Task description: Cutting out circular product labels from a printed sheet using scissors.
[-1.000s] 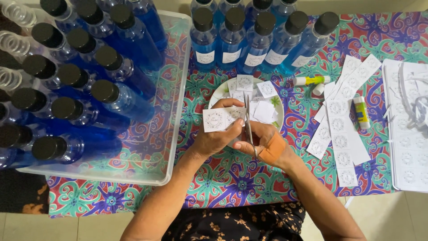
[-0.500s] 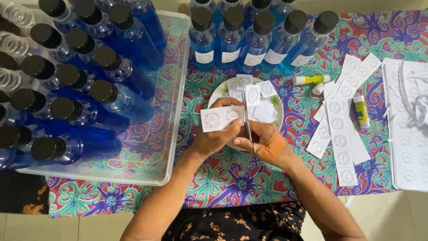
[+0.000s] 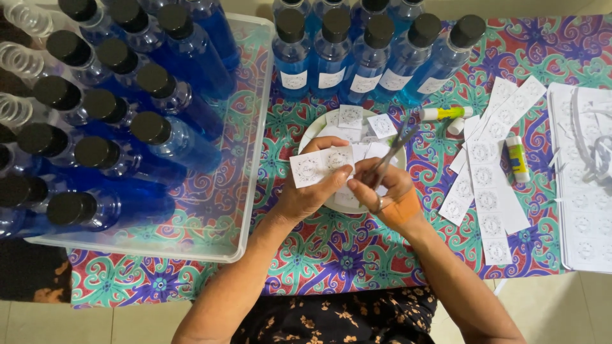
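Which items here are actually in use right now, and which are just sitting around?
In use:
- left hand holding a paper label strip
- right hand holding scissors
- white plate with cut labels, under the hands

Lying about:
- clear plastic bin of blue bottles
- row of labelled blue bottles
- glue sticks
- uncut label strips
- label sheets

Counter cloth (image 3: 331, 255): teal, purple, red swirl pattern. Bottles (image 3: 331, 57) at far edge: blue liquid, black caps, white labels. Paper strip (image 3: 319, 167): white w/ grey round prints. Plate (image 3: 313, 137): white. Glue stick (image 3: 517, 158) nr right edge: white w/ yellow-green band. Tub (image 3: 248, 191): clear.
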